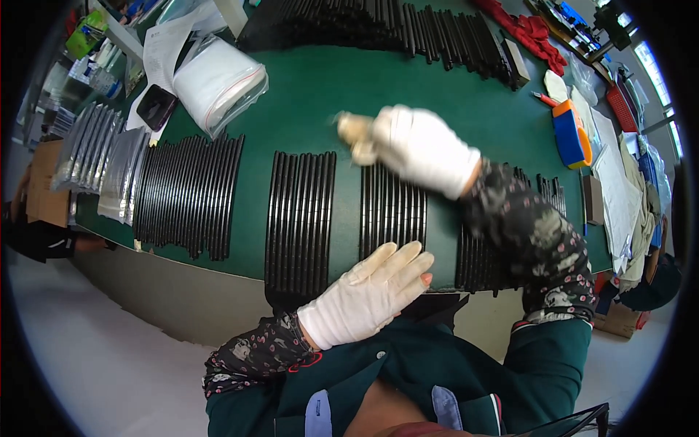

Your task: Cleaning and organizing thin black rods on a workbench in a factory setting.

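My left hand [368, 297], in a white glove, lies flat with its fingers stretched over the near ends of a row of black rods [393, 207]. One fingertip shows bare. Above the far ends of that row is my right hand [422, 146], also white-gloved. Its fingers look bent, but their beige tips are smeared by motion, and whether they hold anything cannot be made out. To the left lies another even row of black rods [300, 218]. A third group of black rods [480, 255] is partly hidden beneath my right forearm.
On the green table [306, 95], more black rods [191, 197] lie at left beside bagged bundles [120, 175]. A phone [156, 107] and white plastic bags [218, 80] sit behind them. A big rod pile [328, 25] spans the back. An orange-and-blue tape dispenser [571, 135] stands right.
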Available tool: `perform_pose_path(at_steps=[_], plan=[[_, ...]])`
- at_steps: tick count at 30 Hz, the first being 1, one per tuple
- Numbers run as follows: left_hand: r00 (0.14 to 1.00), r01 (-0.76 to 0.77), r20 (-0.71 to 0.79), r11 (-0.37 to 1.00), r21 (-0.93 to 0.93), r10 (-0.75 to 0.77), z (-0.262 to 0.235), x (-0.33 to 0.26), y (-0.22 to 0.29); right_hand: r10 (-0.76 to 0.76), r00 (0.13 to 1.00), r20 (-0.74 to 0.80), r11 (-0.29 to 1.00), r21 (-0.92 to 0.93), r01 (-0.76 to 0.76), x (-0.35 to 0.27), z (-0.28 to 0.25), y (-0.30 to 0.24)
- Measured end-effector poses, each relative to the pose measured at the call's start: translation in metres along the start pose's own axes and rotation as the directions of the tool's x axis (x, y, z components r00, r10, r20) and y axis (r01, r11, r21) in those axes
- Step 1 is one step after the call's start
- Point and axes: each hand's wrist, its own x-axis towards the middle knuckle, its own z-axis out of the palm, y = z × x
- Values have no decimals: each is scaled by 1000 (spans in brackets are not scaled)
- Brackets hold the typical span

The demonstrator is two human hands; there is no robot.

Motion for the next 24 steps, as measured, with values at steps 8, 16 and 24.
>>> perform_pose_path(at_steps=[8, 16, 24], plan=[[997, 18, -69, 999, -35, -21, 10, -2, 1, -181, 959, 217, 957, 264, 120, -30, -12, -39], [998, 21, -64, 1000, 7, -21, 10, -1, -2, -36, 996, 87, 985, 170, 21, -16, -10, -15], [1000, 26, 4, 999, 31, -26, 0, -2, -1, -18, 1000, 0, 993, -119, 18, 1, 0, 25]])
